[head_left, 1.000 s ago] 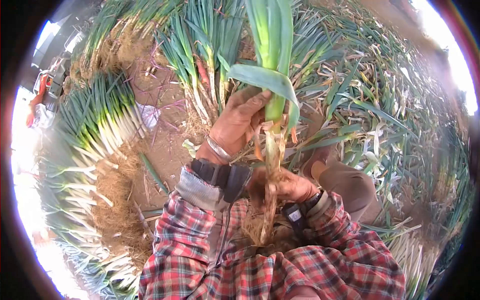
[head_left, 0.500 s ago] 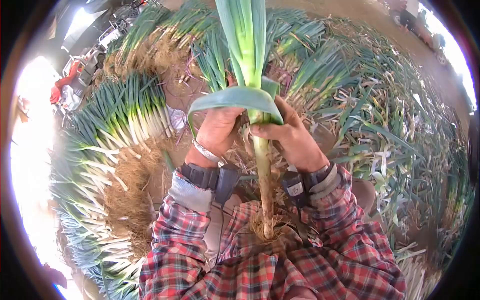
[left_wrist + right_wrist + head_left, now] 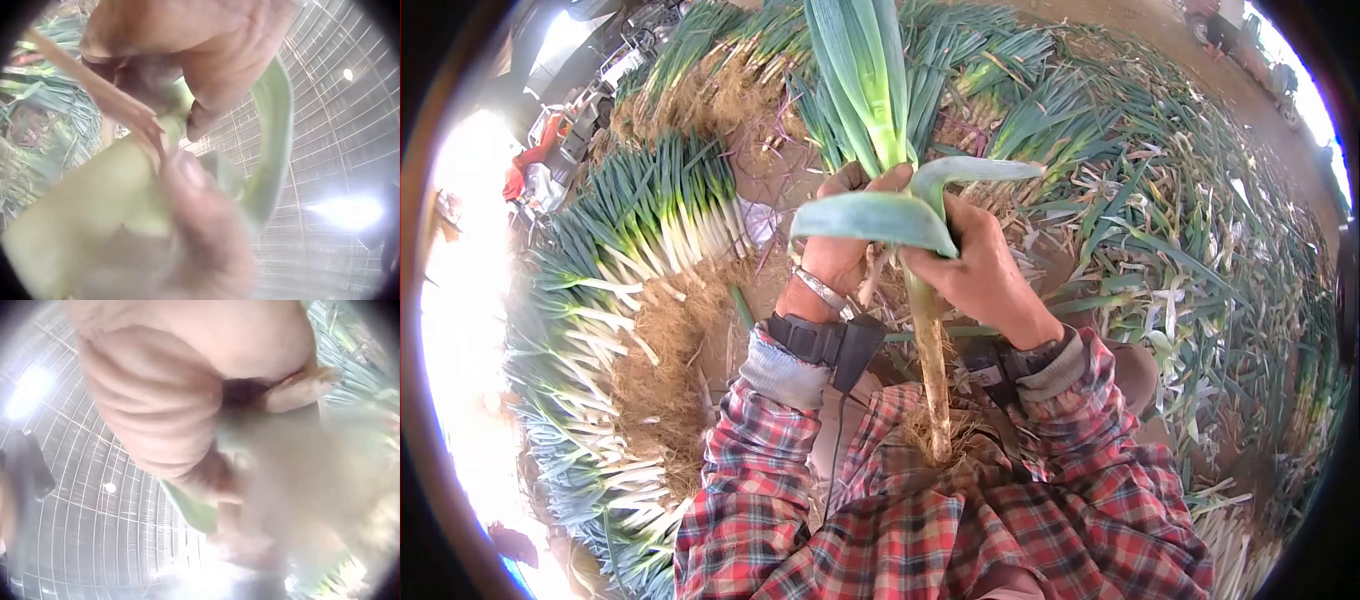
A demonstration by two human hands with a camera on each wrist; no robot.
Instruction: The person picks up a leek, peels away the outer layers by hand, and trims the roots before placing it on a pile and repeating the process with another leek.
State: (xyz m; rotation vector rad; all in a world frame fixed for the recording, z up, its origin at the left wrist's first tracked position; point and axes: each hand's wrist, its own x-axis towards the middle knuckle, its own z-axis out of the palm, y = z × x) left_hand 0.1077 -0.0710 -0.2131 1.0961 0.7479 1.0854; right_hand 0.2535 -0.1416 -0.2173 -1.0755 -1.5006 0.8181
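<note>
Both hands' fingers curled in, closed round one leek, barely any opening. Left hand [image 3: 835, 258] grips it from the 8 o'clock side, thumb up near the leaf base; left wrist view has its thumb against a dry brownish strip [image 3: 119, 103]. Right hand [image 3: 988, 278] holds from 4 o'clock, thumb side tucked under a folded leaf [image 3: 875, 218]; exact fingertip contact there can't tell, right wrist view blurred. Leek [image 3: 931, 345] is mid-frame in front of the torso, leaves to 12, roots [image 3: 940, 438] to 6 by the lap. Two-handed hold high on the stem probably keeps it steady and gives both thumbs reach to the outer leaf; root end low, likely so dirt stays off the leaves. Bracelet [image 3: 822, 288] on left wrist, dark straps both wrists, plaid sleeves. Further out: row of leeks [image 3: 690, 205] curves from 11 to 8 o'clock, roots turned inward, probably lined up to keep ends together. More leeks with roots at 11, green bunches [image 3: 1010, 130] at 1, loose leaf litter [image 3: 1190, 270] heaped at 3, pale stalks [image 3: 1235, 550] at 4. White scrap [image 3: 757, 222] on ground, 10 o'clock; red item [image 3: 530, 160] farther out, same way. No container made out; produce lies loose on ground.
</note>
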